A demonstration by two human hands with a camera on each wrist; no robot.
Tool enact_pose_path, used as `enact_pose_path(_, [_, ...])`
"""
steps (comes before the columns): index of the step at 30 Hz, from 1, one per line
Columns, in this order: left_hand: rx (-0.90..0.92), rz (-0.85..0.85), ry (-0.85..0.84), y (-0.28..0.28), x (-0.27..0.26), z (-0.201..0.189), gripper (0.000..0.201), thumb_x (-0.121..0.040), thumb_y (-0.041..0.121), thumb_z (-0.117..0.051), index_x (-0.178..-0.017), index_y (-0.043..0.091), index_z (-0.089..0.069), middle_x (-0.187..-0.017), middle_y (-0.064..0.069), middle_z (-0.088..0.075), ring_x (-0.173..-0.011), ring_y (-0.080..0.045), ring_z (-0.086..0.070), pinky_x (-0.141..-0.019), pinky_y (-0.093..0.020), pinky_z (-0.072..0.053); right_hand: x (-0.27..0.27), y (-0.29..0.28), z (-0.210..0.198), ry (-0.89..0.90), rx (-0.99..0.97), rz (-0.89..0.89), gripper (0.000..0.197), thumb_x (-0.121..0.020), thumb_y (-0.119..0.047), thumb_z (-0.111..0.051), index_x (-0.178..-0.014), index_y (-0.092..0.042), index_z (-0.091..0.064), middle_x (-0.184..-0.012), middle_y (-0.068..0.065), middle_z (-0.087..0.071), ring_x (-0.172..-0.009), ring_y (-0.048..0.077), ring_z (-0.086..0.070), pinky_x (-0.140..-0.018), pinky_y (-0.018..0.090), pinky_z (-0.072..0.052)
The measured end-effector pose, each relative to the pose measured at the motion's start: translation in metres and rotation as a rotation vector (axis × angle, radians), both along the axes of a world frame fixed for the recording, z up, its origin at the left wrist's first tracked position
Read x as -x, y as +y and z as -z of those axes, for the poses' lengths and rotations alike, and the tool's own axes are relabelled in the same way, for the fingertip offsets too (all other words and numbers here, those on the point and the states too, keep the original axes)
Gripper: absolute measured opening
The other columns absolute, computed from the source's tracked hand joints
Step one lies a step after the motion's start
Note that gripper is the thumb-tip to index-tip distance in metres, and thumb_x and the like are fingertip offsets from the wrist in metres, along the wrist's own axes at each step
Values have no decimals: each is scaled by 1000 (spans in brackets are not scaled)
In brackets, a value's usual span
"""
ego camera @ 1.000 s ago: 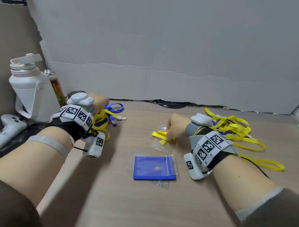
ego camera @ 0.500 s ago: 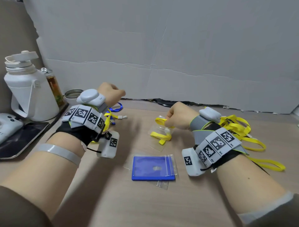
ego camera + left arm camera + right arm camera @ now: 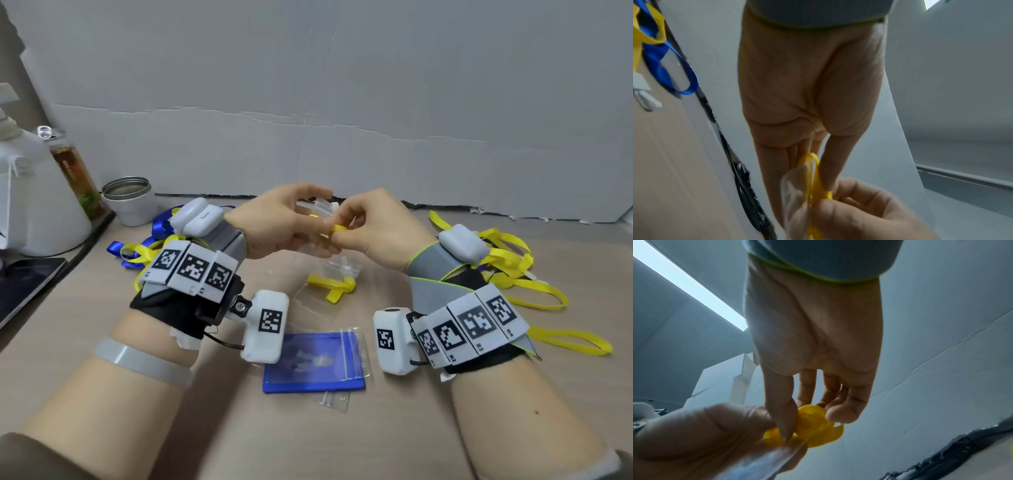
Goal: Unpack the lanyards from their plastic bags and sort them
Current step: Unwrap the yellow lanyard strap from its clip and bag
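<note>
Dangling from both hands — clear bag, long axis vertical

Yellow lanyards at the desk's right edge, blue lanyards (yellow mixed in) left, blue card holder near.

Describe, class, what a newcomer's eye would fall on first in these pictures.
First, the two hands meeting above mid-table: the left hand holds a clear plastic bag while the right hand pinches the yellow lanyard inside it. Next, the blue card holder lying nearest the viewer, and the loose yellow lanyards heaped at right.
</note>
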State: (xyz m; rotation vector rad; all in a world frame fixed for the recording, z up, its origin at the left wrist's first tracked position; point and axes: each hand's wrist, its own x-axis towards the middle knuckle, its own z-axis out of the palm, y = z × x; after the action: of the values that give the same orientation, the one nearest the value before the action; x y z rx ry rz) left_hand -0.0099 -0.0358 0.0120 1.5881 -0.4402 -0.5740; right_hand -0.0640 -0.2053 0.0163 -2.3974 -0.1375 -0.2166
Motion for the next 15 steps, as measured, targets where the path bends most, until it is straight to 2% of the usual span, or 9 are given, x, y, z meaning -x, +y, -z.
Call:
enact_pose_path(1, [6, -2, -19, 1, -1, 2, 56, -89, -7, -62, -139, 8, -44, -94, -22, -68, -82, -37, -70, -83, -45, -59, -1, -2, 1, 3, -13, -16, 9, -73, -15, -77, -80, -18, -72, -61, -13, -60, -52, 1, -48, -55, 16, -38])
enact_pose_path(3, [10, -23, -51, 3, -4, 6, 56, -89, -14, -57, -138, 9, -45, -97, -22, -67, -80, -37, -71, -81, -42, -60, -2, -5, 2, -2, -11, -31, 22, -71, -15, -78, -90, -23, -72, -77, -13, -62, -59, 2, -51, -60, 16, -42])
enact_pose_path(6, [10, -60, -80, 7, -8, 7, 55, -89, -16, -55, -138, 10, -46, -100, -22, -68, -81, -39, -71, -79, -41, -61, -2, -13, 1, -42, -9, -1, 35, -73, -8, -72, -103, -26, -68, -100, -10, -61, -75, 3, -55, -71, 17, -47])
enact_pose_path(7, [12, -63, -87, 8, -9, 6, 55, -90, -15, -54, -139, 10, -45, -103, -24, -67, -84, -41, -71, -79, -41, -61, -2, -16, 0, -45, -16, 11, 35, -74, -7, -70, -103, -26, -67, -103, -10, -61, -81, 5, -58, -76, 18, -49])
enact_pose_path(9, [19, -52, -98, 10, -9, 4, 54, -92, -15, -52, -139, 10, -44, -110, -28, -65, -89, -45, -70, -80, -42, -61, -3, -18, 1, -36, -61, 25, 32, -74, -6, -69, -97, -27, -67, -106, -4, -65, -91, 18, -64, -83, 32, -54])
enact_pose_path(10, [26, -45, -102, 11, -9, 3, 53, -92, -15, -51, -139, 10, -44, -113, -30, -64, -91, -46, -69, -80, -42, -61, -2, -17, 1, -29, -98, 14, 30, -74, -5, -68, -94, -27, -67, -105, 0, -67, -90, 23, -66, -83, 37, -55])
enact_pose_path(12, [30, -41, -119, 12, -7, 1, 51, -94, -13, -49, -139, 9, -44, -113, -30, -64, -91, -46, -70, -80, -43, -60, -3, -15, 1, -16, -177, -21, 26, -76, 1, -68, -91, -20, -68, -97, 8, -70, -77, 23, -68, -79, 40, -57])
enact_pose_path(15, [39, -55, -146, 10, -4, -1, 47, -97, -9, -48, -140, 9, -43, -105, -26, -65, -87, -43, -70, -80, -43, -60, -3, -11, 2, -24, -253, -37, 17, -79, 3, -68, -87, -11, -70, -89, 18, -71, -68, 21, -67, -70, 37, -60])
